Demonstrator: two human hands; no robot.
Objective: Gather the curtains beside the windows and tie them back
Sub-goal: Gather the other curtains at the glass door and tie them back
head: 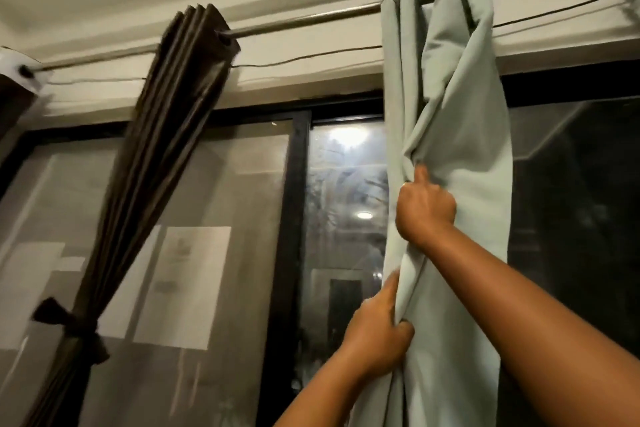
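Now both hands gripping green curtain: right hand bunching folds higher, left hand clutching edge lower. Brown curtain hanging tied at left.

No text, label, brand, number or sign can be read anywhere in the view. Two pale paper sheets hang behind the window glass at lower left, and faint grey marks show on them, but they are too blurred to make out as words. The curtains and the rod carry no visible lettering.
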